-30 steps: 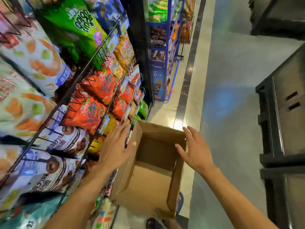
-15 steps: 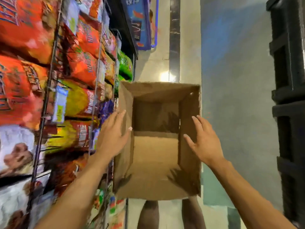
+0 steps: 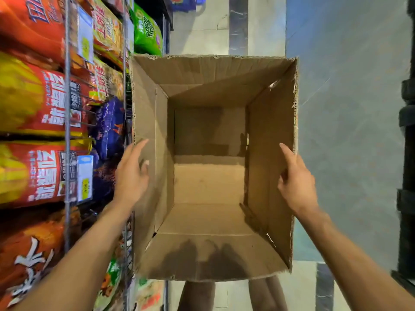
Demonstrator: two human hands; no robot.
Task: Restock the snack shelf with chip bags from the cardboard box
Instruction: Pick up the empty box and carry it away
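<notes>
An open brown cardboard box (image 3: 208,182) stands on the floor below me, and I see no chip bags inside it. My left hand (image 3: 132,176) is open at the box's left wall, fingers straight, thumb over the rim. My right hand (image 3: 296,185) is at the right wall with fingers extended toward the rim; whether it touches the cardboard is unclear. The wire snack shelf (image 3: 67,122) on the left holds red-and-yellow chip bags (image 3: 42,99), a purple bag (image 3: 110,126) and a green bag (image 3: 146,30).
Grey floor (image 3: 348,108) stretches to the right of the box. A black rack (image 3: 407,153) lines the far right edge. My legs (image 3: 197,295) show just under the box's near edge. The shelf's wire front sits tight against the box's left side.
My view has tipped down over the box, which now fills the centre. Both hands have come closer to the box's side walls.
</notes>
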